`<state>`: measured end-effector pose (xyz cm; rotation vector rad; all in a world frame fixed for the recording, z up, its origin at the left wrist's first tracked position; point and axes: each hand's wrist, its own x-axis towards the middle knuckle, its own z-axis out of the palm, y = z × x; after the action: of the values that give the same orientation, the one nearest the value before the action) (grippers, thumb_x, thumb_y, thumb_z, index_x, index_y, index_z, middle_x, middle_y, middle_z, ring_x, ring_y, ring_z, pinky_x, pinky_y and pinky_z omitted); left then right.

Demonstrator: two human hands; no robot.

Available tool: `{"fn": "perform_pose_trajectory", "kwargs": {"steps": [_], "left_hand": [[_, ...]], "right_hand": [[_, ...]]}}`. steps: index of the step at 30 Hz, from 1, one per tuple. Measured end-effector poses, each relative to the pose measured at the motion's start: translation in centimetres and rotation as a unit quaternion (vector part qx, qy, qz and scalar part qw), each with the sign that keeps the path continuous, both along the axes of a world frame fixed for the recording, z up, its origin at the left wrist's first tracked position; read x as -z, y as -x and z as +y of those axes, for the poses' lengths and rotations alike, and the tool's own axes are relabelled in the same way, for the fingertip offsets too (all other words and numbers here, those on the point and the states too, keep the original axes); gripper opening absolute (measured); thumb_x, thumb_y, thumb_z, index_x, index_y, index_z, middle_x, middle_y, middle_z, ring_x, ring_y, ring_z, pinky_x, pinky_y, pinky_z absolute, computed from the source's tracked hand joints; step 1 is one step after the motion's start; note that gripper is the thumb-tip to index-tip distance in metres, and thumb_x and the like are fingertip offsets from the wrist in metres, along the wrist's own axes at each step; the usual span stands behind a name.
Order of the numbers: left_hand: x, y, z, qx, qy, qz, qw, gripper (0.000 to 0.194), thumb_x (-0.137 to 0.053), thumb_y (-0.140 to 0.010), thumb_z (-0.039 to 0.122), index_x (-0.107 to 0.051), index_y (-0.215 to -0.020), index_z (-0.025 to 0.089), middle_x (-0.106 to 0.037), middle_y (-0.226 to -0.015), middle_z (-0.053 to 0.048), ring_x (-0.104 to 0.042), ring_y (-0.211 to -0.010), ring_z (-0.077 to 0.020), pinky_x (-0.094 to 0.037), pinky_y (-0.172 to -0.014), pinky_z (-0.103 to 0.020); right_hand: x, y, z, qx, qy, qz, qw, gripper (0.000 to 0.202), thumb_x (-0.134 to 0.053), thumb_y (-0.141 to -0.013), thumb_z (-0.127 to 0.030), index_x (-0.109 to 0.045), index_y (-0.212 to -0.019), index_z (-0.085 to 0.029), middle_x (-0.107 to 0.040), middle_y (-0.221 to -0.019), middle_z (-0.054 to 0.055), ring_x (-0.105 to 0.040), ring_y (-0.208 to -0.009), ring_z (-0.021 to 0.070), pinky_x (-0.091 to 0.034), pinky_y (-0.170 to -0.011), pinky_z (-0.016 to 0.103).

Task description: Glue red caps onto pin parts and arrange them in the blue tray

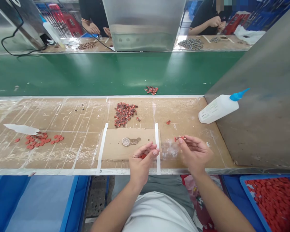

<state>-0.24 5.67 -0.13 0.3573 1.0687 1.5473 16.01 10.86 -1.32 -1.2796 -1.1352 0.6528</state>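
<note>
My left hand (143,162) is curled over the cardboard sheet (113,154), closed around small red round pieces (143,156) that show between the fingers. To its right, my right hand (195,154) pinches a small red part (179,138) between thumb and fingertips, above the bench. A small round dish (126,141) lies on the cardboard, with a brown wet-looking smear (136,141) beside it. Behind the sheet is a pile of small red-and-black parts (124,113). One similar red part (168,122) lies alone beyond my right hand.
Red discs (38,140) lie at left near a white strip (21,129). A white bottle with blue nozzle (218,109) leans by the metal wall (263,112). More parts (151,90) rest on the green belt (87,74). A blue tray (253,201) holds red pieces. Two people work opposite.
</note>
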Motion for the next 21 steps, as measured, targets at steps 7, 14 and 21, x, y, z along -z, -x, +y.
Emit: {"fn": "perform_pose_trajectory", "kwargs": {"steps": [7,14,21], "left_hand": [[0.1,1.6,-0.9,0.013,0.039,-0.058,0.997,0.034,-0.089,-0.061,0.025,-0.077,-0.092,0.021,-0.076,-0.085,-0.005,-0.071,-0.073,-0.0123,-0.06,-0.077,-0.024],[0.2,2.7,-1.5,0.008,0.051,-0.063,0.997,0.036,-0.09,-0.06,0.027,-0.077,-0.092,0.021,-0.076,-0.085,-0.004,-0.071,-0.073,-0.0127,-0.06,-0.074,-0.022],[-2.4,4.2,-1.6,0.043,0.034,-0.099,0.994,0.026,-0.076,-0.076,0.042,-0.075,-0.085,0.017,-0.056,-0.06,0.003,-0.039,-0.04,0.0,-0.028,-0.032,-0.009]], "right_hand": [[3.1,-6.4,5.1,0.03,-0.014,-0.295,0.955,0.031,-0.069,-0.081,-0.04,-0.071,-0.102,-0.017,-0.076,-0.089,0.008,-0.072,-0.071,0.0179,-0.06,-0.073,0.033],[5.5,-7.7,7.5,0.037,-0.023,-0.419,0.907,0.029,-0.063,-0.085,-0.042,-0.071,-0.098,-0.018,-0.077,-0.089,0.007,-0.073,-0.071,0.0198,-0.059,-0.073,0.035],[6.2,-7.9,7.9,0.036,-0.002,-0.448,0.893,0.03,-0.061,-0.086,-0.043,-0.07,-0.101,-0.019,-0.077,-0.094,0.008,-0.074,-0.077,0.022,-0.058,-0.074,0.034]]}}
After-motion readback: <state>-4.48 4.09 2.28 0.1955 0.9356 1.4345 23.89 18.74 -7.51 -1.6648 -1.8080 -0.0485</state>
